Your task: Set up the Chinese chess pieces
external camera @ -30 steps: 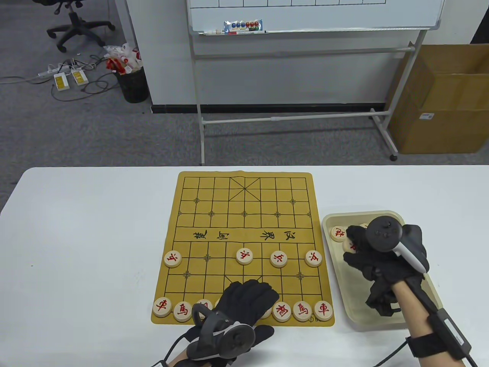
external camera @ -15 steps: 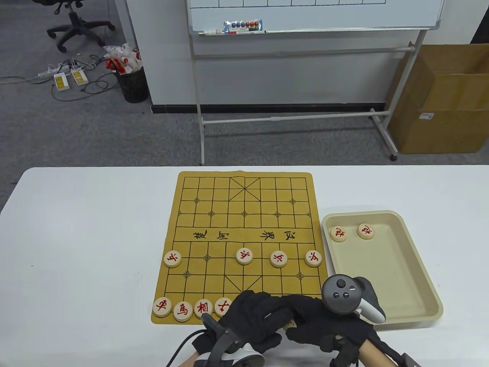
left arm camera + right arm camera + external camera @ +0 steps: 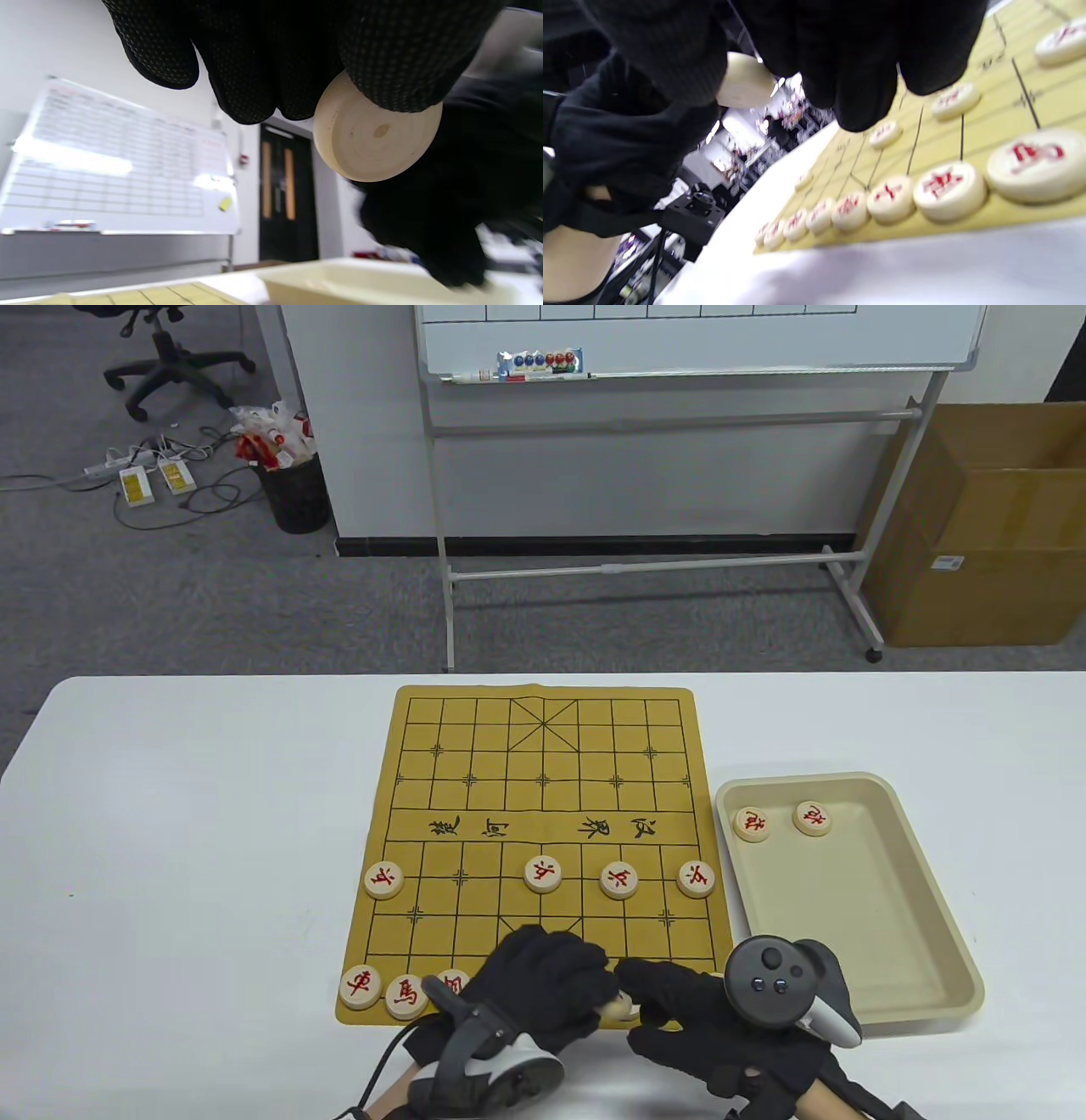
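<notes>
Both gloved hands meet over the near edge of the yellow board (image 3: 543,848), which lies flat on the white counter (image 3: 187,831). The left hand (image 3: 543,984) has its fingers curled over a pale wooden piece (image 3: 375,135); in the left wrist view the thumb and fingertips pinch the disc by its rim, its blank underside facing the camera. The right hand (image 3: 704,1018) reaches in from the right, its fingertips touching or just beside the same piece, which shows between the two hands in the table view (image 3: 622,1006). Whether the right grip is also closed on the piece or only near it cannot be told; its fingers look loosely curled in the right wrist view. On the board, four pieces with red characters stand in a row on the near half (image 3: 543,874), with one gap in the line, and a row of pieces lines the near edge: three show at the left corner (image 3: 405,994), the rest of that row hidden under the hands in the table view but seen as a line in the right wrist view (image 3: 891,199). A beige tray (image 3: 925,950) sits on the counter just beside the board's right edge, with two more red-marked pieces (image 3: 780,820) lying at its far end.
</notes>
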`<state>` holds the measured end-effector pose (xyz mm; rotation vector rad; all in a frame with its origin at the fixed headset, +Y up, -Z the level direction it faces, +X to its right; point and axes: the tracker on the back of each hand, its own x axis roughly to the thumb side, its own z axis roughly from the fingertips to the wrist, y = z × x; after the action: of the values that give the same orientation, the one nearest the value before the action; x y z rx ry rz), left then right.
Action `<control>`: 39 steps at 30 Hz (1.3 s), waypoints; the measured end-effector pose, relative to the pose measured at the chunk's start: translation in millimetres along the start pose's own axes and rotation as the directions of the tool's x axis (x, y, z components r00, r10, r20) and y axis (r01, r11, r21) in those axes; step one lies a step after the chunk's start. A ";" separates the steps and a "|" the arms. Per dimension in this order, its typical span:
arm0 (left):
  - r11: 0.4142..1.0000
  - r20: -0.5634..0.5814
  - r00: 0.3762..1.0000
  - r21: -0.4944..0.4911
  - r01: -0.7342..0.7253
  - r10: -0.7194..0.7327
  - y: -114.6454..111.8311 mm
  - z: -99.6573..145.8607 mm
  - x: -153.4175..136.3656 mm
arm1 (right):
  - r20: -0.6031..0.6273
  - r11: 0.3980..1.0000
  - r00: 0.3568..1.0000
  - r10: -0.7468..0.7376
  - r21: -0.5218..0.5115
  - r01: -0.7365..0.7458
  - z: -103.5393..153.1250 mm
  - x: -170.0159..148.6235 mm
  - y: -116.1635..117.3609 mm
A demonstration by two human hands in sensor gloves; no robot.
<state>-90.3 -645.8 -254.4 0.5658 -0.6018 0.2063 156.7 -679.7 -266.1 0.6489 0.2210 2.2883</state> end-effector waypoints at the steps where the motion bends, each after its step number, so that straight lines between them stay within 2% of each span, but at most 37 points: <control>1: 1.000 -0.045 0.999 0.003 0.013 -0.013 5.2 -6.4 -13.0 | 0.004 0.999 1.000 0.010 -0.036 -0.010 2.9 1.8 -1.8; 3: 0.998 -0.091 0.994 -0.002 0.063 -0.063 9.0 -16.1 -33.6 | 0.009 0.994 0.999 0.035 -0.107 -0.034 7.1 4.3 -4.0; 5: 0.982 -0.130 0.975 -0.083 0.169 -0.179 4.5 -25.7 -55.7 | 0.011 0.988 0.997 0.079 -0.137 -0.077 10.1 5.8 -5.1; 8: 0.916 -0.158 0.920 -0.250 0.315 -0.359 -20.4 -40.4 -88.7 | 0.011 0.982 0.993 0.114 -0.155 -0.111 12.3 6.8 -3.5; 13: 0.783 -0.128 0.848 -0.473 0.404 -0.514 -74.3 -48.5 -116.8 | -0.010 0.974 0.986 0.164 -0.158 -0.163 13.5 6.6 -0.5; 15: 0.737 -0.101 0.825 -0.518 0.434 -0.556 -97.1 -47.3 -123.2 | -0.009 0.973 0.987 0.161 -0.165 -0.160 13.9 6.6 -1.1; 19: 0.682 -0.090 0.799 -0.583 0.442 -0.595 -125.0 -47.0 -129.6 | -0.010 0.971 0.986 0.166 -0.175 -0.165 14.7 6.5 -1.5; 23: 0.639 -0.062 0.774 -0.608 0.471 -0.631 -138.2 -45.6 -134.1 | -0.008 0.969 0.986 0.165 -0.183 -0.163 15.7 6.4 -2.4; 26: 0.645 -0.061 0.778 -0.601 0.472 -0.626 -139.7 -43.3 -137.2 | -0.007 0.968 0.987 0.163 -0.193 -0.161 16.4 6.5 -3.4; 28: 0.634 -0.040 0.795 -0.627 0.452 -0.605 -142.6 -39.9 -138.1 | -0.007 0.967 0.986 0.164 -0.195 -0.162 16.4 6.4 -3.4; 32: 0.611 0.000 0.787 -0.630 0.479 -0.617 -141.9 -36.8 -134.3 | -0.013 0.966 0.986 0.167 -0.200 -0.166 16.6 6.2 -4.0; 35: 0.692 -0.065 0.822 -0.579 0.431 -0.566 -122.3 -44.2 -126.6 | -0.019 0.965 0.986 0.163 -0.206 -0.163 16.4 5.3 -5.3; 36: 0.735 -0.091 0.842 -0.542 0.406 -0.532 -110.5 -48.3 -119.9 | -0.021 0.964 0.986 0.163 -0.210 -0.164 16.3 4.8 -6.0; 39: 0.814 -0.109 0.888 -0.462 0.353 -0.448 -80.9 -54.8 -97.2 | -0.029 0.960 0.986 0.162 -0.227 -0.164 15.7 2.5 -8.1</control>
<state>-115.1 -684.4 -384.4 0.2224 -0.2879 -0.2682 168.2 -672.6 -254.4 0.5524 -0.0958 2.4281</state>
